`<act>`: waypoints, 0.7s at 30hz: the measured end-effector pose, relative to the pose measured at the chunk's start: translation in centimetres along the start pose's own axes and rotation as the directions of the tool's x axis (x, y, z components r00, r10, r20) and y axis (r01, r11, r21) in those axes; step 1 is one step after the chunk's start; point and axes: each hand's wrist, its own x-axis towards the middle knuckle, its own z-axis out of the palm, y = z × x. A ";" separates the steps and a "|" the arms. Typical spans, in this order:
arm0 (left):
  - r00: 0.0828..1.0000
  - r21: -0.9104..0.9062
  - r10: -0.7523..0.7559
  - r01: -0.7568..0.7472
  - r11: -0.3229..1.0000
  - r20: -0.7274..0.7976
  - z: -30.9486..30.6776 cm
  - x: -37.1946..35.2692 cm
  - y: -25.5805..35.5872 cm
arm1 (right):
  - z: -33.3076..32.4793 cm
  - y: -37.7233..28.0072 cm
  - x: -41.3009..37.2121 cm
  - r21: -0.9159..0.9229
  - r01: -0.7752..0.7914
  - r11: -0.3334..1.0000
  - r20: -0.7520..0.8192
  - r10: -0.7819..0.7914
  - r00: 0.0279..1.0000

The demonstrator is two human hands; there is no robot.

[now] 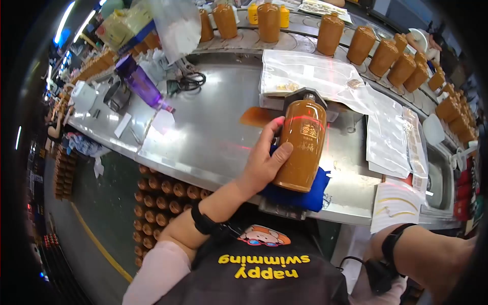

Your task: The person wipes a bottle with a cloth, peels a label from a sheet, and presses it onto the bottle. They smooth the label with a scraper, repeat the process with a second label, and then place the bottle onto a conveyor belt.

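Note:
My left hand [264, 161] grips a brown ceramic bottle [301, 145] lying on its side on a blue cloth pad [313, 193]. The bottle's neck points into a dark fixture [305, 95] on the steel table, and a red laser line crosses its upper body. Only my right forearm with a black wristband [395, 243] shows at the lower right; the right hand itself is out of view.
Clear plastic sheets [305, 73] and label strips [414, 147] lie on the steel table [203, 132]. Several brown bottles [361, 44] ride a conveyor at the back and right. A purple spray bottle [141, 84] and scissors [188, 81] lie left. Crated bottles [162, 201] stand below the table edge.

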 end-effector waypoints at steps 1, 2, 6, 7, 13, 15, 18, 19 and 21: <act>1.000 -0.005 -0.013 0.013 1.000 0.004 0.0 -0.1 0.2 | -0.5 0.0 0.0 0.017 0.010 1.000 -0.065 -0.009 0.998; 1.000 0.000 -0.019 0.019 1.000 0.013 -0.2 0.1 0.5 | -0.6 0.1 -0.2 0.029 0.015 0.999 -0.130 -0.011 0.991; 0.998 0.072 0.061 -0.061 0.996 -0.008 -0.2 0.0 0.2 | 2.8 3.0 -1.1 -0.033 -0.057 0.998 0.063 0.059 0.996; 1.000 0.072 0.030 -0.030 0.997 -0.003 -0.4 0.0 -0.2 | 5.0 4.1 -1.1 -0.059 -0.066 0.996 0.187 0.076 0.980; 1.000 0.040 0.013 -0.014 0.999 0.028 -0.4 0.0 0.0 | 5.2 4.2 -1.7 -0.062 -0.054 0.997 0.238 0.068 0.969; 1.000 0.020 0.001 -0.002 1.000 0.017 -0.4 0.1 0.0 | 5.2 4.3 -1.8 -0.070 -0.054 0.996 0.246 0.070 0.967; 1.000 0.015 -0.009 0.009 1.000 0.009 -0.5 -0.1 0.4 | 5.9 4.7 -1.6 -0.069 -0.048 0.996 0.261 0.064 0.963; 1.000 -0.004 -0.025 0.025 1.000 0.014 -0.3 -0.2 0.7 | 5.8 4.6 -1.5 -0.073 -0.049 0.996 0.263 0.067 0.962; 1.000 0.002 -0.021 0.021 1.000 0.022 0.0 -0.1 0.6 | 5.5 4.3 -1.6 -0.084 -0.050 0.995 0.261 0.071 0.963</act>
